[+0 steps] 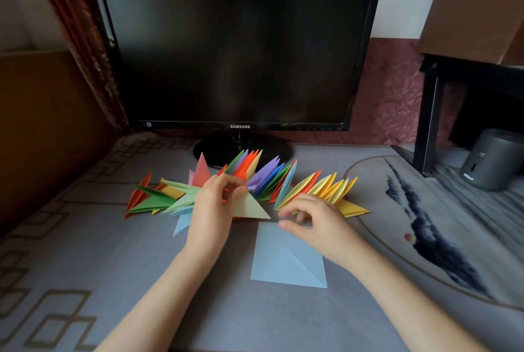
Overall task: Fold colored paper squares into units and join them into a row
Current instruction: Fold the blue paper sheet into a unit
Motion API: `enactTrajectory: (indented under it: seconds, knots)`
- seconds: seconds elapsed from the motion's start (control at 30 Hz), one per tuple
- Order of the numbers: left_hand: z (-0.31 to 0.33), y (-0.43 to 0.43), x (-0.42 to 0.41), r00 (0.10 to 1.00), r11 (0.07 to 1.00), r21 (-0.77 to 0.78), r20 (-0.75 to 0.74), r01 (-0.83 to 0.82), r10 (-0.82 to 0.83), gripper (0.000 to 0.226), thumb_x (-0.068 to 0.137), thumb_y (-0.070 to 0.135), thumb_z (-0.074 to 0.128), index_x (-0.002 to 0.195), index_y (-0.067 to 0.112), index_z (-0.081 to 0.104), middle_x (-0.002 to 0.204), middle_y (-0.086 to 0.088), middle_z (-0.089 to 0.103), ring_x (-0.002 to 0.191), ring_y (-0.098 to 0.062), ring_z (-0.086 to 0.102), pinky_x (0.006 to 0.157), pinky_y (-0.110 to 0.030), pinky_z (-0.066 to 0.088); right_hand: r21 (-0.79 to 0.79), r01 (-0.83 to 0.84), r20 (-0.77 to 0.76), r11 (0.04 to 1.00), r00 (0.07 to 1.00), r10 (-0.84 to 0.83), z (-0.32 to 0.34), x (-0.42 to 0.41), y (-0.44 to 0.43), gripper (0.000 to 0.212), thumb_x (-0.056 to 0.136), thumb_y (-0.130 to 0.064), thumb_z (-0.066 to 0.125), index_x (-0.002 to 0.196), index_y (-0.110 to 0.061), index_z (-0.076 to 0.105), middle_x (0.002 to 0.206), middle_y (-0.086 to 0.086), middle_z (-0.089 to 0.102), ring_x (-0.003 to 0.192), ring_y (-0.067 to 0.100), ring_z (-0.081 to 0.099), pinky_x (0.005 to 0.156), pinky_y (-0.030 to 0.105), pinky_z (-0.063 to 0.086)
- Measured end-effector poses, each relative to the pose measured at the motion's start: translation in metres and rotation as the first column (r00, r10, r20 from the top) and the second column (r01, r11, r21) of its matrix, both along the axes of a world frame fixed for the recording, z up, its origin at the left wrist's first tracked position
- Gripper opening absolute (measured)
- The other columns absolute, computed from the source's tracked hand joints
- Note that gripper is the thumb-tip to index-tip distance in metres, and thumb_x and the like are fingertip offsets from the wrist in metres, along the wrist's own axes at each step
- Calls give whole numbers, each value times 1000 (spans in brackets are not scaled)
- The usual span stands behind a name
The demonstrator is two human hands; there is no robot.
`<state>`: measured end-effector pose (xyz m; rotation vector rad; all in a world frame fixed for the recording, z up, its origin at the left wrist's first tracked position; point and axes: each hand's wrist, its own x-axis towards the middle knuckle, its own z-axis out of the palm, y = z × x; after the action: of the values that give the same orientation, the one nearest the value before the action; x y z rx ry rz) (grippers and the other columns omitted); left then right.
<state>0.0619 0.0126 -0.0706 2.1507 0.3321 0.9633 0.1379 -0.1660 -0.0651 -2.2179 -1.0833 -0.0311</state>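
Left hand (215, 200) pinches a pale-green triangle (253, 209) at the spiky rainbow row (272, 178) — right hand (316, 222) loosely curled, empty — monitor (238, 45) reads SAMSUNG.

- We are seeing the row of multicoloured folded paper units (272, 178) lying before the black flat monitor (238, 45).
- The light blue paper square (283, 261) is lying nearer us, before that row.
- The grey cylindrical canister (493, 158) is standing far right.

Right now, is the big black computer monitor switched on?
No, the black Samsung monitor shows only a dark, blank screen.
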Motion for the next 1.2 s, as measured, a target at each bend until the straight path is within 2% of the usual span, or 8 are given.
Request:
enactTrajectory:
  seconds: [0.13,0.23,0.37,0.53,0.77,0.9,1.03,1.2]
  knots:
    - [-6,3,1,995,982,186,-93,-17,35,18,94,7,54,106,14,65,100,4,50,88,-12,49,64,-4,39,-121,-37,39,992,998,42,-4,2,1,40,85,-39,65,122,-25,59,115,-13,50,104,0,41,93,23,43]
    - [-9,5,2,989,969,245,-131,-34,68,18,93,9,55,107,13,66,101,3,50,92,-20,55,71,-19,45,-151,-46,51,987,997,55,-6,2,0,44,84,-43,64,125,-25,58,116,-12,48,115,4,38,102,27,37]
    - [-8,6,1,979,956,277,-151,-93,139,16,91,10,59,104,13,68,105,-5,60,94,-25,58,71,-26,44,-144,-42,67,989,996,52,-4,2,0,38,83,-42,66,117,-24,62,109,-13,50,112,5,39,100,27,37]
    - [-10,8,0,973,942,315,-155,-114,169,11,86,13,65,95,17,71,98,-4,62,91,-26,56,68,-29,44,-114,-62,21,992,998,65,-3,2,0,23,82,-36,69,101,-23,66,100,-15,51,105,3,39,96,28,39]
    - [-8,5,2,988,931,349,-72,-103,136,12,81,17,73,93,18,74,90,-1,58,80,-23,56,60,-30,47,-95,-19,-76,995,997,11,1,-3,0,18,80,-29,71,88,-29,54,98,-17,47,102,2,43,89,23,40]
    - [-3,2,2,996,915,398,79,-71,43,9,85,18,69,93,16,74,87,-1,59,82,-19,54,66,-30,48,52,15,-184,999,983,-5,7,-4,0,12,81,-24,72,81,-24,60,88,-12,58,83,-1,54,71,14,42]
    - [3,-6,-1,990,927,371,106,46,-91,31,94,37,49,94,17,72,88,6,61,85,-10,48,74,-19,39,351,69,-377,934,924,73,14,-3,-1,14,79,-11,73,76,-11,60,67,-4,65,63,3,54,60,15,38]
    - [12,-16,-11,952,951,33,5,306,-307,16,89,47,57,98,36,65,97,21,66,89,-3,60,73,-15,45,543,178,-478,821,869,127,18,1,-3,13,78,-4,71,75,-8,59,64,5,64,61,13,53,56,16,39]
